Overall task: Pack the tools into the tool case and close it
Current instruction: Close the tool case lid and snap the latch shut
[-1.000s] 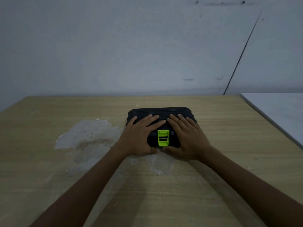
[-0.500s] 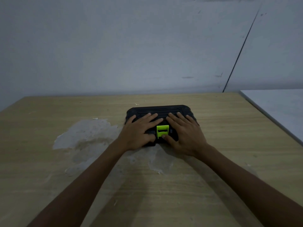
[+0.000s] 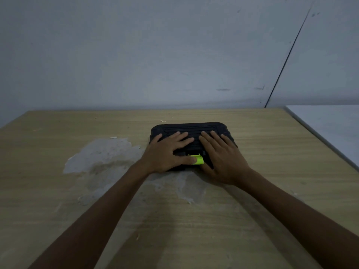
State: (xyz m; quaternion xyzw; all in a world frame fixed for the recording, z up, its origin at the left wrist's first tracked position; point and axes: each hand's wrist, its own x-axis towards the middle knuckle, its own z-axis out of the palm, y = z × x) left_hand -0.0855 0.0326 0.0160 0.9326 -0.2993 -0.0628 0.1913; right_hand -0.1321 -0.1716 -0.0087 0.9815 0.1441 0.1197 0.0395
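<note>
The black ribbed tool case (image 3: 192, 127) lies on the wooden table with its lid down; no tools show outside it. My left hand (image 3: 167, 152) lies flat on the left half of the lid, fingers straight, and its thumb presses the lime-green latch (image 3: 199, 160) at the case's front edge. On the right half my right hand (image 3: 223, 158) lies flat too, its thumb tucked at the front edge just right of the latch. The latch sticks out at an angle from the case front.
The wooden table (image 3: 272, 152) has a rough pale patch (image 3: 103, 154) left of and in front of the case. A white board (image 3: 330, 125) borders the table's right side. A grey wall stands close behind the table.
My left thumb has slid right onto the green latch, and the latch has tipped from lying flat against the case to sticking out. Both palms stay on the lid.
</note>
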